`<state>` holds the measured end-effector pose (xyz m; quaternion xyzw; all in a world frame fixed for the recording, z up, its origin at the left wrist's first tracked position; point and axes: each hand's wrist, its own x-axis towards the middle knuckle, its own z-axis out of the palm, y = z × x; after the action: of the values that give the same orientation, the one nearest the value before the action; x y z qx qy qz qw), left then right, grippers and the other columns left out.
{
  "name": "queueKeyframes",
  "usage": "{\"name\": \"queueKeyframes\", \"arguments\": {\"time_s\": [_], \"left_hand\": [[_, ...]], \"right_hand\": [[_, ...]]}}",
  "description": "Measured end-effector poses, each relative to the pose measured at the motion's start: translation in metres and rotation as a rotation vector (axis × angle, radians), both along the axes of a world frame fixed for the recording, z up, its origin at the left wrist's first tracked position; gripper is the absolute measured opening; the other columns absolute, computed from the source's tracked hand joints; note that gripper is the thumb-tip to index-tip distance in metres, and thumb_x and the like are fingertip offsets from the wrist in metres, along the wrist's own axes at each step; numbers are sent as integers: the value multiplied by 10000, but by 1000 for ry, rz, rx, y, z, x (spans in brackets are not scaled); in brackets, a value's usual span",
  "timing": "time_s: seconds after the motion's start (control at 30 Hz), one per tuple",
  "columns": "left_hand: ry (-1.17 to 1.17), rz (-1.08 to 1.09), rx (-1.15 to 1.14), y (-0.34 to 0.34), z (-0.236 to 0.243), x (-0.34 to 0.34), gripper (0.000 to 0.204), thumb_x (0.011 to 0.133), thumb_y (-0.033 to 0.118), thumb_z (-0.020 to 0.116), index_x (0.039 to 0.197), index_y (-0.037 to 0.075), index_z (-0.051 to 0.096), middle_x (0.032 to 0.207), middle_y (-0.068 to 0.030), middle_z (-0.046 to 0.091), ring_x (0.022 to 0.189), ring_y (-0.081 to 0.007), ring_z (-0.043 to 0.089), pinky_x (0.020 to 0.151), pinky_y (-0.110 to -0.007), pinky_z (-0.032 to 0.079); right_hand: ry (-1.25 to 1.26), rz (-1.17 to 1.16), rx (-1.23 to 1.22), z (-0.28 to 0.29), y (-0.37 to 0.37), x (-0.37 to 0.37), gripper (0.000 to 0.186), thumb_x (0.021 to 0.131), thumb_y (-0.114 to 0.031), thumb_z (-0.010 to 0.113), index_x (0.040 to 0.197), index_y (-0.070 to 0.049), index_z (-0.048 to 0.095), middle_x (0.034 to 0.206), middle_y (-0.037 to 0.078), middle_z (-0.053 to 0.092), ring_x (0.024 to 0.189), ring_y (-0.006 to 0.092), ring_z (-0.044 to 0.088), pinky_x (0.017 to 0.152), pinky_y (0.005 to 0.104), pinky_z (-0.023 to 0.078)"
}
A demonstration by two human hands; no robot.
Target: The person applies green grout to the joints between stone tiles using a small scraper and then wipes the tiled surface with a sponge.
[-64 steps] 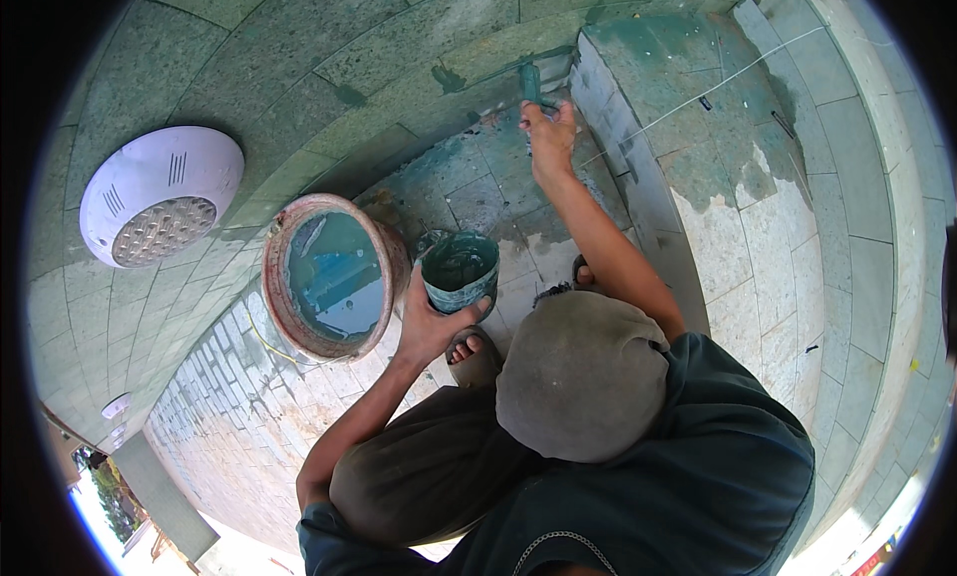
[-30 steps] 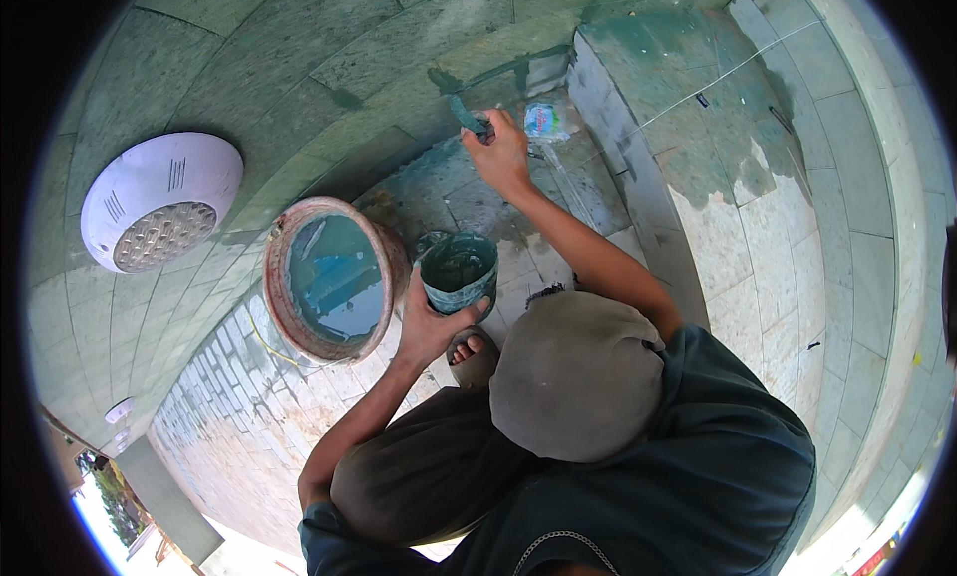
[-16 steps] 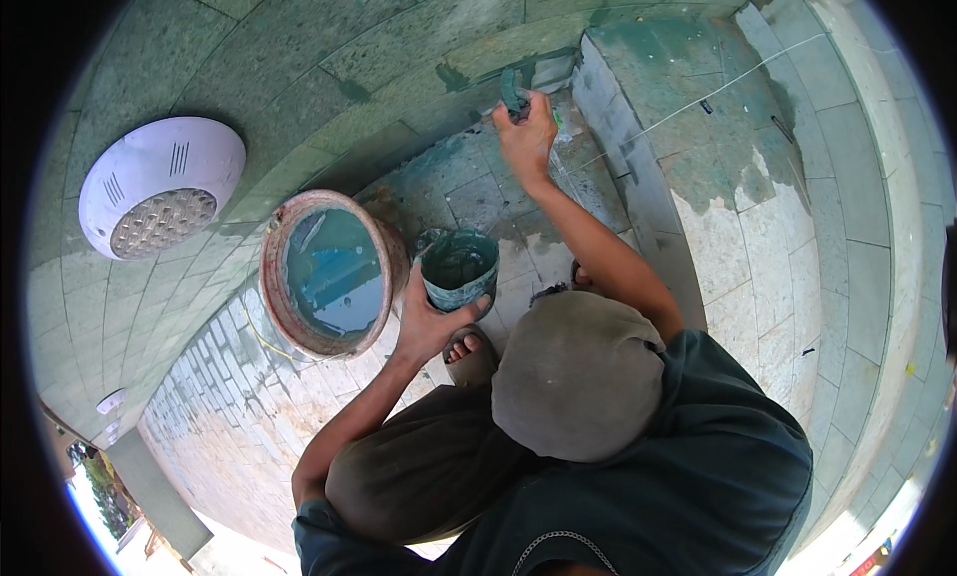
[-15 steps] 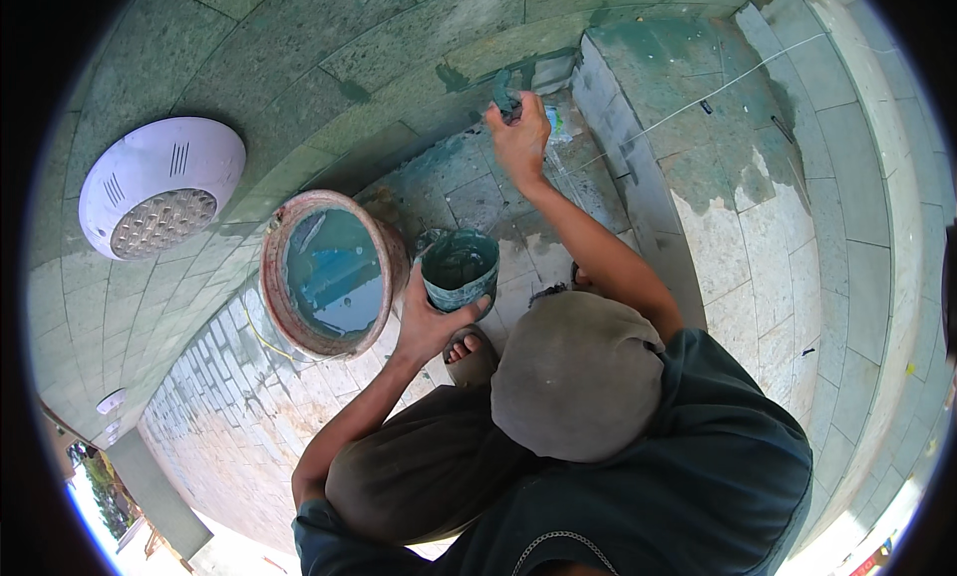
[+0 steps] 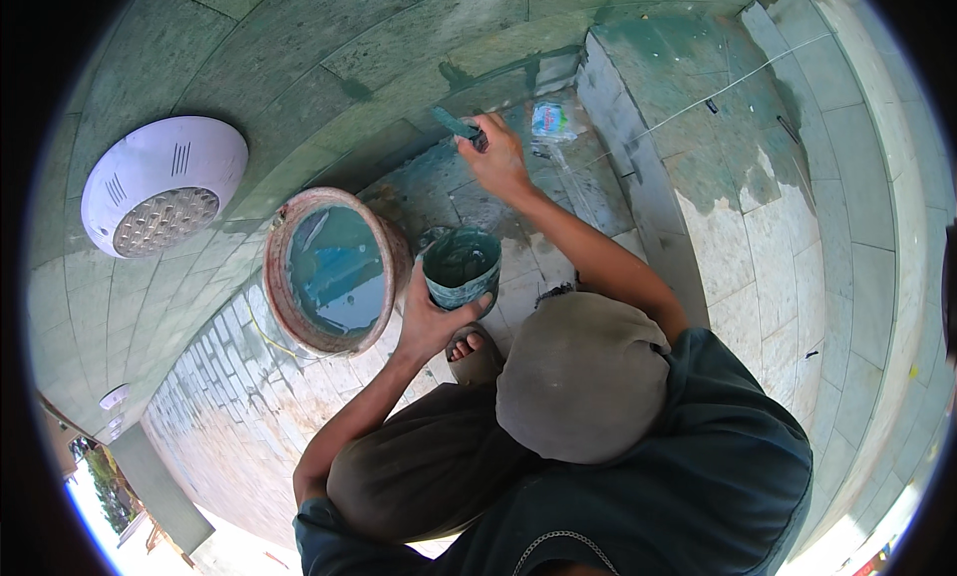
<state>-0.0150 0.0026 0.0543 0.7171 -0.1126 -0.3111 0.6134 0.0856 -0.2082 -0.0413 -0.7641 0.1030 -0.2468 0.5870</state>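
My left hand [image 5: 429, 322] is wrapped round a small tub [image 5: 469, 294], its inside and rim smeared with dark green paste. My right hand [image 5: 498, 165] grips what looks like a putty knife [image 5: 455, 123], its blade coated in the same green. That blade points up and left, close to the foot of the tiled wall [image 5: 399, 90]; whether it touches the wall I cannot tell. Just left of the tub stands a round, reddish bucket [image 5: 273, 262] holding cloudy blue-green water, with a submerged blue thing in it.
A tiled step [image 5: 608, 108] rises at the right, with a thin white cord [image 5: 738, 86] stretched across it. Behind my right hand lies a clear plastic item with a coloured label [image 5: 551, 121]. A large round lamp [image 5: 164, 187] juts from the wall at the left.
My right hand has moved left and slightly down with the putty knife, whose blade now tilts leftward. The labelled plastic item shows more fully. My left hand keeps the tub in place.
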Motion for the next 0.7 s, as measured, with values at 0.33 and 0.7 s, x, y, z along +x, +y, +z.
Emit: {"name": "queueKeyframes", "arguments": {"time_s": [0.33, 0.7], "left_hand": [[-4, 2, -18, 3, -1, 1, 760, 753, 127, 834, 1362, -2, 398, 1212, -105, 610, 1101, -176, 601, 951, -330, 481], [50, -4, 7, 1, -3, 1, 758, 755, 151, 834, 1361, 5, 404, 1203, -103, 612, 1091, -178, 602, 944, -333, 482]], "right_hand": [[41, -185, -99, 6, -46, 4, 251, 829, -118, 722, 1036, -8, 632, 942, 147, 617, 782, 295, 629, 695, 384, 494], [-32, -423, -91, -7, -37, 3, 252, 808, -118, 730, 1001, -5, 612, 899, 144, 595, 781, 311, 602, 694, 404, 474]]}}
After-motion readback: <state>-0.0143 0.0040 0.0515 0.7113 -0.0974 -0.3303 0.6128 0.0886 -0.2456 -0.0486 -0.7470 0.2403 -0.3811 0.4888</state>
